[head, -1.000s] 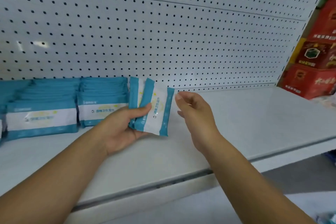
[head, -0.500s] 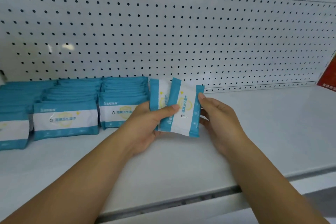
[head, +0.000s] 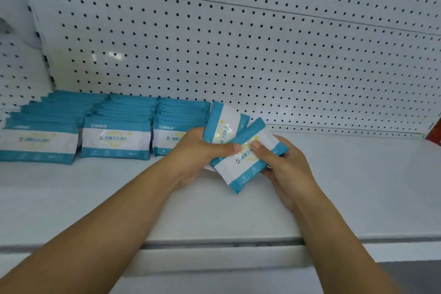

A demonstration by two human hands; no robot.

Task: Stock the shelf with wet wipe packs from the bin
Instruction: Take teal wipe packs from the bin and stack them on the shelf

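Handling guess: soft, light, slick film. Your left grip (head: 198, 150) pinches rear pack (head: 224, 124) and front pack (head: 241, 167); right grip (head: 286, 167) clasps its 3 o'clock edge.

Left hand (head: 200, 150) and right hand (head: 284, 169) close together, both curled in grip.

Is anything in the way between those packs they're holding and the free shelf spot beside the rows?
Nothing visible. The blue-and-white wet wipe packs, gripped by left hand and right hand, hover over bare white shelf right of the stocked rows.
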